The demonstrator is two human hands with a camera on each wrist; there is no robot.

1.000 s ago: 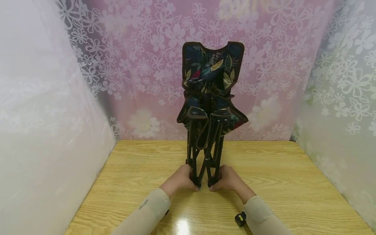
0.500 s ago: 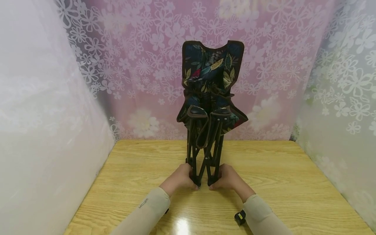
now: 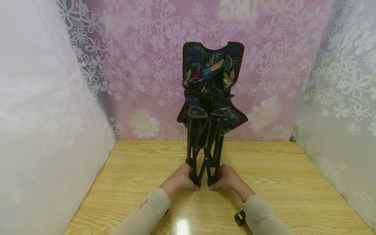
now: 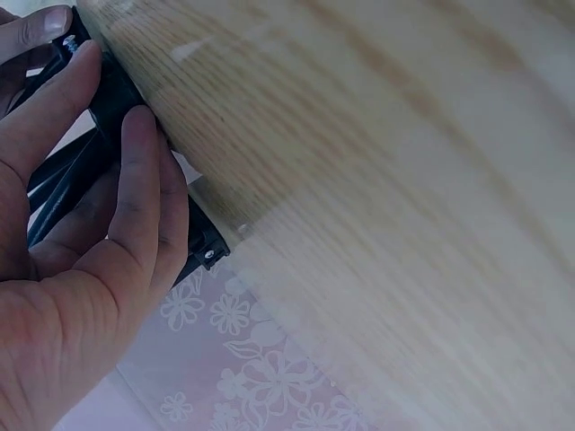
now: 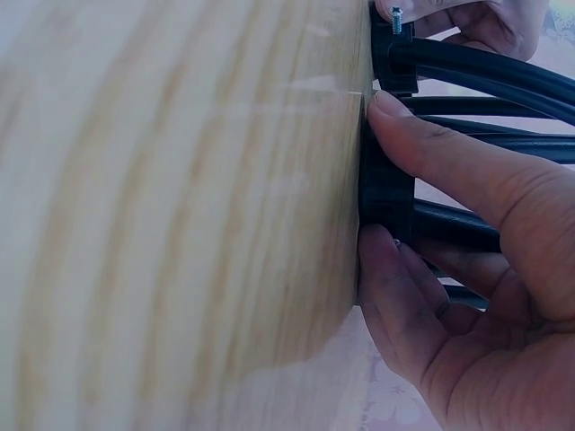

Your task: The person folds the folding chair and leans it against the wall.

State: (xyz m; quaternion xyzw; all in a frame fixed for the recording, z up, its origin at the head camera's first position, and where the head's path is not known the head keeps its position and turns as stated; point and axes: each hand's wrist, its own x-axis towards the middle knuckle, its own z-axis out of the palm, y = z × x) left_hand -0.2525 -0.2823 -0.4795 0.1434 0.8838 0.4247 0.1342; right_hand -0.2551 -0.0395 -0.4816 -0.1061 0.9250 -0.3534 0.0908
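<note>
A folding chair [image 3: 212,67] with dark leaf-print fabric and thin black legs stands upright on the table, its frame drawn narrow. My left hand [image 3: 182,178] grips the front left foot low down. The left wrist view shows thumb and fingers pinching the black plastic foot [image 4: 117,94], close to the tabletop. On the other side, my right hand [image 3: 228,178] holds the front right foot. In the right wrist view, thumb and fingers press around that black foot [image 5: 386,184]. Some fingers are hidden behind the legs.
The wooden table [image 3: 141,163] lies beneath the chair, its back edge just behind the rear feet. A pink floral curtain [image 3: 141,81] hangs behind. Pale sheeting [image 3: 50,130] closes the left side, and a floral sheet [image 3: 343,130] the right.
</note>
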